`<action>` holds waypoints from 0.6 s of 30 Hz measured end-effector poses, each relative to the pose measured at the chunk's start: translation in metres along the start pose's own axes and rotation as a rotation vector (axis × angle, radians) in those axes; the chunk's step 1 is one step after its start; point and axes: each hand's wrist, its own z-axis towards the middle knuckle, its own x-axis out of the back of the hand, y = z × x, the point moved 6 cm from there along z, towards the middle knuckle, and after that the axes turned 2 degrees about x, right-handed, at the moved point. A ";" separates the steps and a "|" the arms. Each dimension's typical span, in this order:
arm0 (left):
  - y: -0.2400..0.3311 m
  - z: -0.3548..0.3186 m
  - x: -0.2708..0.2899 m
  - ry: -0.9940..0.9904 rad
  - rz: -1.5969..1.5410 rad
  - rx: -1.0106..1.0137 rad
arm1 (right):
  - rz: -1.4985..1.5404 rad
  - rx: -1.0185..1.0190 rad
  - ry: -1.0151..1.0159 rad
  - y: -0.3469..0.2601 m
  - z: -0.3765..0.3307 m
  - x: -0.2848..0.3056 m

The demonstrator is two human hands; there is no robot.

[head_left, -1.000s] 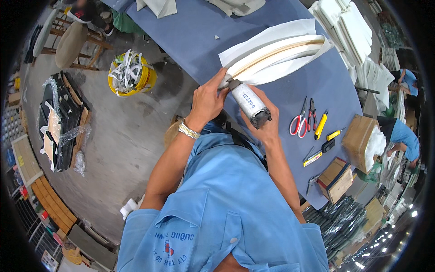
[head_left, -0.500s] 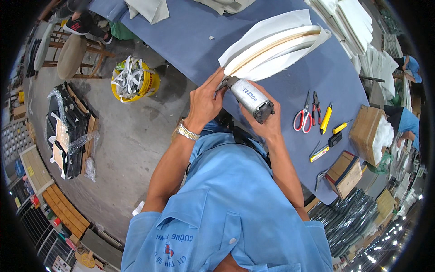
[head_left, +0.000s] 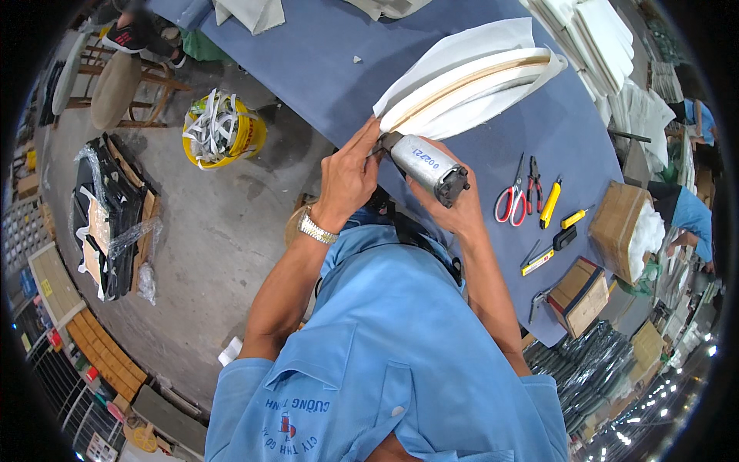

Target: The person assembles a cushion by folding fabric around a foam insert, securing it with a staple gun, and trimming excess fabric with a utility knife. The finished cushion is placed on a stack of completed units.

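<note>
A curved seat-like piece (head_left: 431, 102) with a bare wooden edge stands on the blue table, wrapped in white fabric (head_left: 454, 50) that flares out on its far side. My left hand (head_left: 350, 171) pinches the fabric at the piece's near left end, its fingers pressed together. In my right hand (head_left: 459, 202) is a staple gun (head_left: 426, 160) with a silver cylindrical body. The gun's nose meets that same end, close to my left fingertips. The fingers around the gun's grip are mostly hidden beneath it.
Right of my hands on the table lie scissors (head_left: 510, 204), pliers (head_left: 534, 185), yellow-handled tools (head_left: 551, 204) and a cardboard box (head_left: 618, 223). White pieces (head_left: 593, 46) are stacked at the far right. On the floor at left stand a yellow bucket (head_left: 250, 135) of scraps and stools (head_left: 115, 91).
The whole view has shifted slightly. Both hands keep their hold, and the staple gun stays at the near end of the piece.
</note>
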 end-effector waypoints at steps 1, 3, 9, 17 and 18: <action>0.001 0.000 0.000 -0.005 0.007 0.008 | -0.010 -0.002 -0.007 -0.001 0.000 0.000; 0.005 -0.002 0.001 -0.019 0.020 0.023 | -0.035 0.023 -0.023 -0.004 0.000 -0.001; 0.010 -0.006 0.001 -0.011 -0.007 0.044 | -0.122 -0.008 -0.009 -0.008 -0.004 -0.009; -0.009 0.006 0.008 -0.061 -0.076 0.071 | -0.086 0.034 0.087 -0.015 0.000 -0.016; -0.009 0.003 0.006 -0.088 -0.094 0.112 | -0.055 0.002 0.087 -0.008 -0.005 -0.016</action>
